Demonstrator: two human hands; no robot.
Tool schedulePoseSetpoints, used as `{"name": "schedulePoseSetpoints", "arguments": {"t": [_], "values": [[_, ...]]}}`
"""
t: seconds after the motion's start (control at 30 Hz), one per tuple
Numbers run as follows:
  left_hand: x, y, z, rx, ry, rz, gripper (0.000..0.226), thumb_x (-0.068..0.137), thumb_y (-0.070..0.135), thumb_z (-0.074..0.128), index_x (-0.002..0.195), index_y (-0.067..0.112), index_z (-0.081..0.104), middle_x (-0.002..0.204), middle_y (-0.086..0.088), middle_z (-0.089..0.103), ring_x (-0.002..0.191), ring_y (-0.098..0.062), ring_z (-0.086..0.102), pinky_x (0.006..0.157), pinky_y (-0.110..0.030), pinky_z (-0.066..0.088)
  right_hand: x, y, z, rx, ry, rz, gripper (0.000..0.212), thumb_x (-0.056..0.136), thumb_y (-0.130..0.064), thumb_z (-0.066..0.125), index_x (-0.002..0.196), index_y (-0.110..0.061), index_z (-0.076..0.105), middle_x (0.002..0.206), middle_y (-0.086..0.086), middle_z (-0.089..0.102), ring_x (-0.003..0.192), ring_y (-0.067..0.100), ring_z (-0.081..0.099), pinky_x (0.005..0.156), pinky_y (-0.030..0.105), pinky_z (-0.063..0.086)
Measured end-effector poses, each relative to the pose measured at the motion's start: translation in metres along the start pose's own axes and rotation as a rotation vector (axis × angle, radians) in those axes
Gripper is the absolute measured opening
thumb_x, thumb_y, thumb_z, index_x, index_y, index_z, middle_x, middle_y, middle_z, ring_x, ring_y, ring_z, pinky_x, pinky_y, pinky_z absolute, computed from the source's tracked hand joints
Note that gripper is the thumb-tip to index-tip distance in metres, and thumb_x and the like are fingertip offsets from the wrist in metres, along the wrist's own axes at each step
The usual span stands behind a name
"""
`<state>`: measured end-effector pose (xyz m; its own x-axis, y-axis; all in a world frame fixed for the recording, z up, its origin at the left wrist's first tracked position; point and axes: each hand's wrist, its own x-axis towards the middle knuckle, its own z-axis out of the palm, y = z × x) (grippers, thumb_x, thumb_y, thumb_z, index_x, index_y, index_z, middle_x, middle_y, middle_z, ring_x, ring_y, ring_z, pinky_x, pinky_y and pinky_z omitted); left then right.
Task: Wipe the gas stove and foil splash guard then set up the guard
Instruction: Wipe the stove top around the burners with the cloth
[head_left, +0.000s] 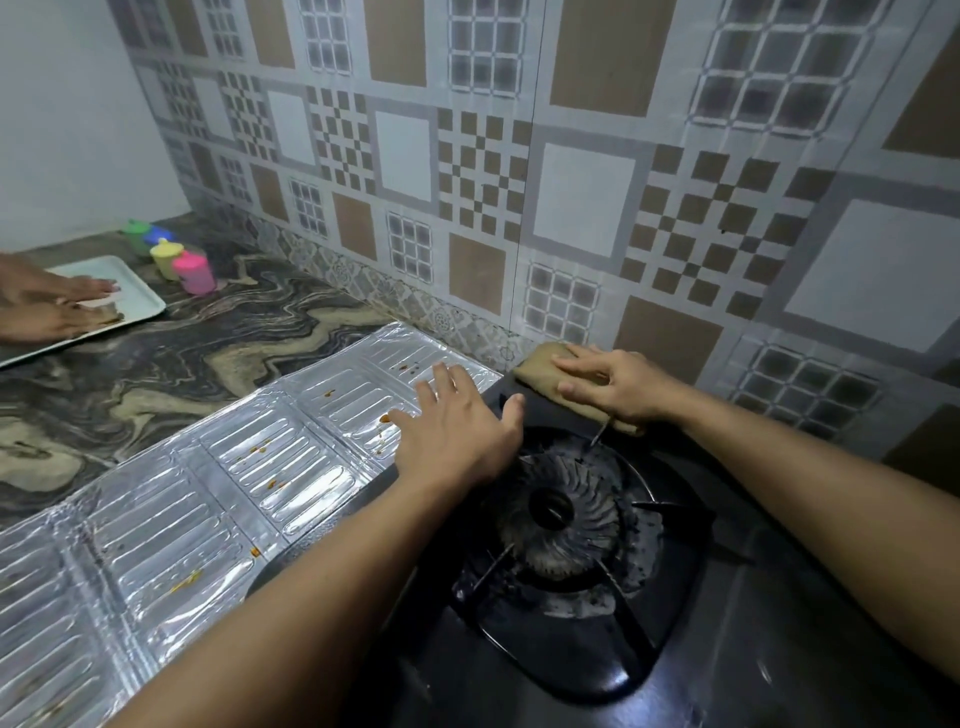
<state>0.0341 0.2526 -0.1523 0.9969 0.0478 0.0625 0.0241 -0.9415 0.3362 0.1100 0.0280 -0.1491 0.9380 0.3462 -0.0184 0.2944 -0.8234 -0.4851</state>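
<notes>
A black gas stove (769, 623) with one sooty burner (558, 512) fills the lower right. The silver foil splash guard (218, 467) lies flat on the counter to its left, dotted with orange-brown food stains. My left hand (457, 431) rests open, fingers spread, across the guard's right end and the stove's left edge. My right hand (618, 384) presses flat on a folded brown cloth (545, 364) at the stove's back edge by the wall.
The marbled counter (197, 353) runs left. At far left another person's hands (47, 306) wipe a white tray (140, 296). Coloured plastic cups (182, 265) stand behind the tray. A patterned tiled wall (571, 182) rises right behind the stove.
</notes>
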Motion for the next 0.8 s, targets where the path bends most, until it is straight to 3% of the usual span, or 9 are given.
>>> {"name": "schedulePoseSetpoints", "arguments": {"t": [0.07,0.23,0.37,0.5,0.6,0.67,0.8], "values": [[0.0,0.0,0.001,-0.002,-0.003,0.001,0.088,0.086,0.068,0.02,0.148,0.007,0.018,0.16,-0.007,0.012,0.147,-0.029,0.014,0.107,-0.064,0.023,0.011,-0.008,0.001,0.048,-0.042,-0.058,0.052,0.088,-0.047,0.06,0.137,-0.033,0.049,0.157,-0.008,0.026,0.147,0.013,0.017,0.121,0.041,0.012],[0.002,0.0,-0.001,-0.011,0.024,0.003,0.09,0.086,0.068,0.022,0.151,0.007,0.009,0.162,-0.008,0.007,0.147,-0.029,0.01,0.108,-0.064,0.02,0.042,-0.034,0.0,0.006,-0.242,-0.215,0.046,0.092,-0.034,0.062,0.137,-0.032,0.05,0.155,-0.006,0.03,0.146,0.011,0.01,0.12,0.038,0.003],[0.001,0.001,-0.003,-0.033,0.014,-0.03,0.094,0.087,0.068,0.026,0.153,0.009,-0.003,0.162,-0.009,-0.002,0.149,-0.028,0.001,0.112,-0.063,0.014,0.056,-0.049,0.01,0.089,-0.337,-0.335,0.037,0.093,-0.023,0.062,0.129,-0.03,0.059,0.147,-0.003,0.044,0.143,0.007,0.023,0.122,0.036,0.01],[0.0,-0.002,-0.005,-0.06,-0.014,-0.109,0.105,0.081,0.076,0.027,0.153,0.009,-0.009,0.162,-0.009,-0.008,0.149,-0.028,-0.007,0.113,-0.064,0.009,0.062,-0.063,0.016,0.004,-0.304,-0.326,0.035,0.093,-0.023,0.061,0.128,-0.026,0.061,0.146,0.0,0.046,0.142,0.006,0.006,0.116,0.024,0.003],[0.0,-0.005,-0.006,-0.074,-0.043,-0.151,0.11,0.077,0.081,0.026,0.153,0.009,-0.009,0.162,-0.009,-0.009,0.149,-0.029,-0.009,0.111,-0.066,0.006,0.055,-0.054,0.009,-0.156,-0.263,-0.269,0.041,0.093,-0.037,0.058,0.134,-0.035,0.054,0.152,-0.002,0.038,0.148,0.02,0.007,0.12,0.044,0.002],[-0.001,-0.004,-0.007,-0.069,-0.05,-0.153,0.111,0.077,0.081,0.026,0.153,0.008,-0.008,0.162,-0.009,-0.009,0.149,-0.03,-0.009,0.11,-0.067,0.005,0.042,-0.042,0.004,-0.234,-0.249,-0.16,0.052,0.095,-0.047,0.048,0.145,-0.038,0.037,0.159,-0.007,0.023,0.148,0.024,-0.004,0.116,0.056,-0.007],[-0.002,0.0,-0.011,-0.07,-0.05,-0.155,0.109,0.078,0.079,0.025,0.153,0.006,-0.006,0.162,-0.011,-0.007,0.149,-0.033,-0.005,0.11,-0.069,0.007,-0.002,-0.013,-0.006,-0.285,-0.209,0.052,0.058,0.095,-0.062,0.023,0.149,-0.046,0.011,0.161,-0.014,-0.003,0.148,0.027,-0.008,0.111,0.068,-0.008]]}}
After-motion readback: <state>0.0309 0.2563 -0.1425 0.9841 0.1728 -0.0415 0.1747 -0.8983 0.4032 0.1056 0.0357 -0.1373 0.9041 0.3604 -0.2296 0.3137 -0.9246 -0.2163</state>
